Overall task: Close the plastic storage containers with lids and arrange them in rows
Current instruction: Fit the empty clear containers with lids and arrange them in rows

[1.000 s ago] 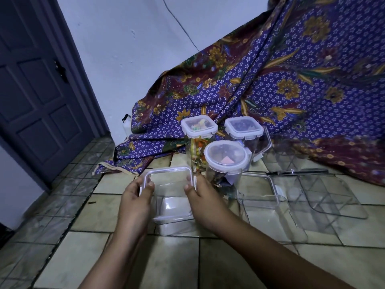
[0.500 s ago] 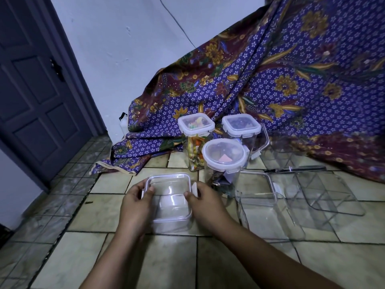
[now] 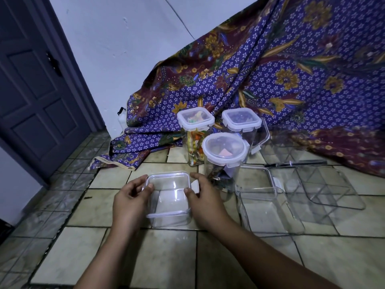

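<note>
On the tiled floor (image 3: pixel 87 243) before a batik cloth (image 3: pixel 291 69), the box (image 3: pixel 169 207) sits between both hands. Left hand (image 3: pixel 130 202) and right hand (image 3: pixel 203 202) clasp its lid (image 3: pixel 168 180) edges. It looks light, stiff and slick; the side flaps seem the place to press.

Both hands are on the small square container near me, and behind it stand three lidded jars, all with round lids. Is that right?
Not quite. The head view shows only the nearest jar has a round lid; the two rear jars have square lids. The left hand and right hand are on the small square container.
</note>
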